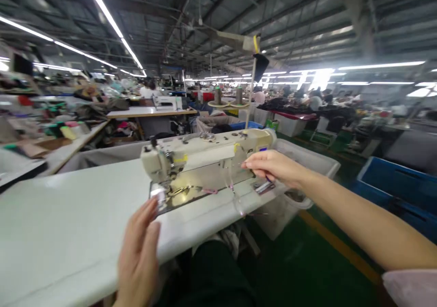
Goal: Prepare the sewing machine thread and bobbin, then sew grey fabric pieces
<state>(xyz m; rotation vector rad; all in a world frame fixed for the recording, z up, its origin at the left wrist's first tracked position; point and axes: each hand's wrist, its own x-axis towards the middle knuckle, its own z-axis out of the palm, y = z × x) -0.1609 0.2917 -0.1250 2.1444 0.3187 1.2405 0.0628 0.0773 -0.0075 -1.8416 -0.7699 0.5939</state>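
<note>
Your left hand (139, 257) sits at lower centre, palm open and fingers straight and close together. It hovers over the front edge of the tabletop (68, 216), just below the machine's needle end. The machine (205, 156) stands at mid-frame, running toward the right edge of the tabletop. Your right hand (273, 166) reaches in from the right to the machine's right end, fingertips drawn together near a thin thread (235, 193); you cannot tell whether they pinch it. Left of the machine, the tabletop runs broad and bare to the frame's left edge. Just past its right edge stands a white bin (317, 161), and blue crates (396, 179) are farther right on the green floor (300, 261).
</note>
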